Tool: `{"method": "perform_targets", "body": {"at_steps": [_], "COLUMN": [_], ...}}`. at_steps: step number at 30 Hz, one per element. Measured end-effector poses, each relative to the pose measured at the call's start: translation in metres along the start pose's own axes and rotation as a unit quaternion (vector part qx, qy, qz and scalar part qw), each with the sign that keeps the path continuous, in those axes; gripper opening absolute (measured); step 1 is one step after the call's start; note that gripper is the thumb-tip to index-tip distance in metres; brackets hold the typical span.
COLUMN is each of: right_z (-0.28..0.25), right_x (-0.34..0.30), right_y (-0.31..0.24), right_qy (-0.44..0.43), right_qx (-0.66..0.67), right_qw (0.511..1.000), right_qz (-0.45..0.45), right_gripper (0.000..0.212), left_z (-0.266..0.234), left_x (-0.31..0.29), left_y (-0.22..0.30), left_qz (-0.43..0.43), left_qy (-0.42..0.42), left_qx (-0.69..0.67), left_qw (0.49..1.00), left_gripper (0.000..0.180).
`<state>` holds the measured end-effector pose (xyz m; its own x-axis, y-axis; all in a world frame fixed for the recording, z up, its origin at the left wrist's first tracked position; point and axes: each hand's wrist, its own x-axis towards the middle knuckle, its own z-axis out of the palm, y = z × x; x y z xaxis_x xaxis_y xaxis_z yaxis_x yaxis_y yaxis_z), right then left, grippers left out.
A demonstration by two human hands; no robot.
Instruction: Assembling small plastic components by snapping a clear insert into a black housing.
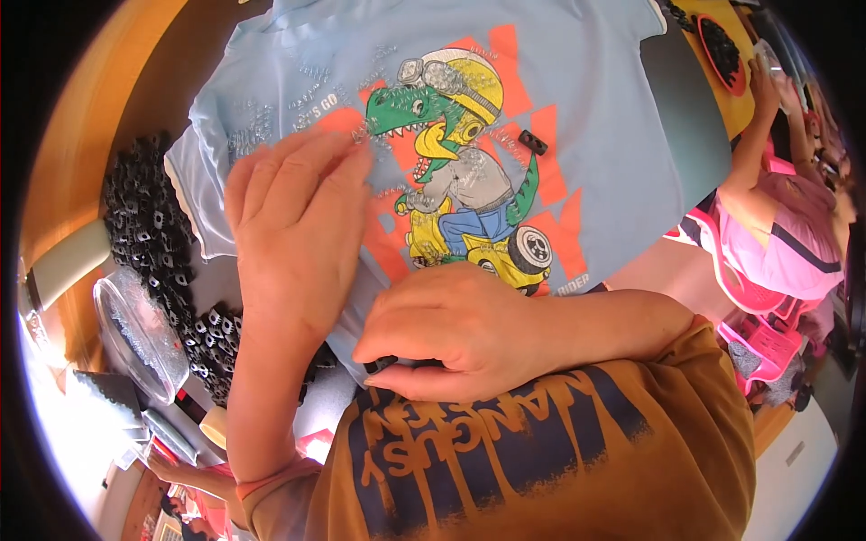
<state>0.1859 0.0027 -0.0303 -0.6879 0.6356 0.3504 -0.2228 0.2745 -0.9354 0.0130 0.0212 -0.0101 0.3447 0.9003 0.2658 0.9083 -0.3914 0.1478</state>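
A light blue T-shirt [604,117] with a printed dinosaur on a scooter lies spread before me. Many small, silvery coil springs [311,77] are scattered over its print and left part. My left hand [293,203] rests above the springs, fingers bent and tips together near the dinosaur's snout; what they pinch is hidden. Lower down, close to my body, my right hand [451,329] is closed with a small black plastic piece [382,363] partly showing between thumb and fingers. A single black plastic piece with holes [533,142] lies on the shirt by the dinosaur's tail.
A heap of black plastic pieces [149,225] lies left of the shirt. Beside it, a clear round tray [135,338] holds springs. At far right, a red bowl [722,54] contains black pieces, near a person in pink [785,225] and pink chairs [767,347].
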Motion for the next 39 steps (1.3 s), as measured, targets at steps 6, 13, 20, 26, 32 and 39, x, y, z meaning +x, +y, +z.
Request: {"method": "perform_targets", "body": {"at_steps": [6, 13, 20, 26, 32, 39], "right_z": [0.000, -0.003, -0.008, -0.007, -0.007, -0.008], "right_x": [-0.002, -0.003, 0.004, 0.003, 0.003, 0.005], "right_y": [-0.001, -0.002, -0.010, -0.011, -0.013, -0.038], "right_qy": [0.005, -0.013, -0.032, -0.057, -0.024, 0.126], "right_qx": [0.004, 0.008, -0.014, -0.018, -0.006, 0.149], "right_qw": [1.000, 1.000, 0.998, 0.996, 0.995, 0.969], "right_qz": [0.003, 0.020, 0.047, 0.073, 0.092, 0.151], "right_gripper": [0.019, 0.016, 0.017, 0.021, 0.020, 0.026], "left_z": [0.003, 0.002, 0.012, 0.003, 0.000, -0.051], "left_x": [0.016, 0.017, 0.026, 0.016, 0.001, -0.025], "left_y": [0.006, 0.006, 0.003, 0.006, 0.005, 0.009], "left_qz": [0.001, -0.014, 0.025, -0.005, -0.048, -0.181], "left_qy": [0.018, 0.004, 0.046, 0.069, 0.120, 0.084], "left_qx": [-0.024, -0.049, -0.042, -0.032, -0.125, -0.419], "left_qw": [1.000, 0.999, 0.998, 0.997, 0.984, 0.886], "left_gripper": [0.018, 0.016, 0.012, 0.009, 0.010, 0.014]}}
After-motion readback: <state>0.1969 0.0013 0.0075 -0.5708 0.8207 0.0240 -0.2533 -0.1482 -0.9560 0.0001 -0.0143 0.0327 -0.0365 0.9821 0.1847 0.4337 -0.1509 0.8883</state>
